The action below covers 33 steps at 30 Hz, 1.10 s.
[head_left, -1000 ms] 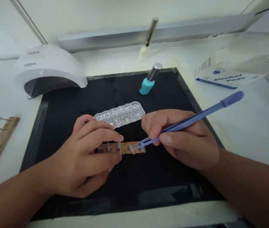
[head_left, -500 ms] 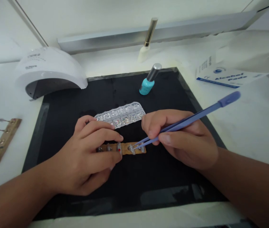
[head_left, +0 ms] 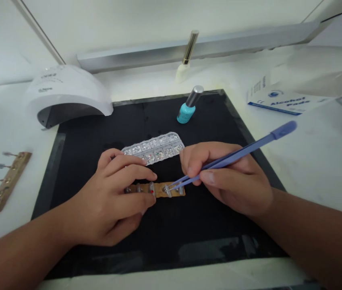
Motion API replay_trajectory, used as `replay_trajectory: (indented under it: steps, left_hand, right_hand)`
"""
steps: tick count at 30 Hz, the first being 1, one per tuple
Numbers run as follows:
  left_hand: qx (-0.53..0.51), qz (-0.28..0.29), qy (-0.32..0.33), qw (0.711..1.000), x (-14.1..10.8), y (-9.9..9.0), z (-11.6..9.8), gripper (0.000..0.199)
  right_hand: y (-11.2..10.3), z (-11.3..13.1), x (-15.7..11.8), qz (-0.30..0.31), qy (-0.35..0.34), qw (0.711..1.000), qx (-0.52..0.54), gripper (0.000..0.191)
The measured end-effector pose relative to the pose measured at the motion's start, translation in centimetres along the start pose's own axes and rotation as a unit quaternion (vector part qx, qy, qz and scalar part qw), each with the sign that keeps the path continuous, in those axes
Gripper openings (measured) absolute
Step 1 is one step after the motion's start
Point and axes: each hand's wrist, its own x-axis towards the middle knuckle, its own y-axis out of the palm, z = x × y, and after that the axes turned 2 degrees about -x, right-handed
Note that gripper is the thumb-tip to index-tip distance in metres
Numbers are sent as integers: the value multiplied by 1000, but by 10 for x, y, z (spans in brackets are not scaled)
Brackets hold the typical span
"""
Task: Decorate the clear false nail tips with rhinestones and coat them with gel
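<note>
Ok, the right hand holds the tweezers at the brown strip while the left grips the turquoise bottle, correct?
No: the head view shows the left hand at the brown strip, with the turquoise bottle standing apart. The right hand does hold the tweezers there.

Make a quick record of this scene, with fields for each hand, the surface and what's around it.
left hand: fingertips at the brown strip, beside a red-dotted clear piece
right hand: holds blue tweezers, tips at another clear piece
surface: black mat
on mat: compartmented case, turquoise bottle
behind mat: gold-capped cream bottle
far left: white lamp
left: second brown strip
right: Alcohol Pads box
</note>
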Motion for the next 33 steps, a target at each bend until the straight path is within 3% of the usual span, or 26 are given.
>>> replay_trajectory:
  steps: [10,18,22,33]
  left_hand:
    - [2,-4,3,1000,-2,-1,1,23]
    - [-37,-59,-25,997,-1,-3,2,23]
    - [-31,-50,-53,997,1,-3,2,22]
    - [-23,-25,-50,998,2,-2,2,25]
  right_hand:
    - [-1,-2,0,-7,-11,1000,-6,11]
    - [-2,-2,0,-17,4,1000,2,7]
    - [-1,-3,0,-14,-1,1000,9,8]
    - [0,-2,0,-15,3,1000,4,8]
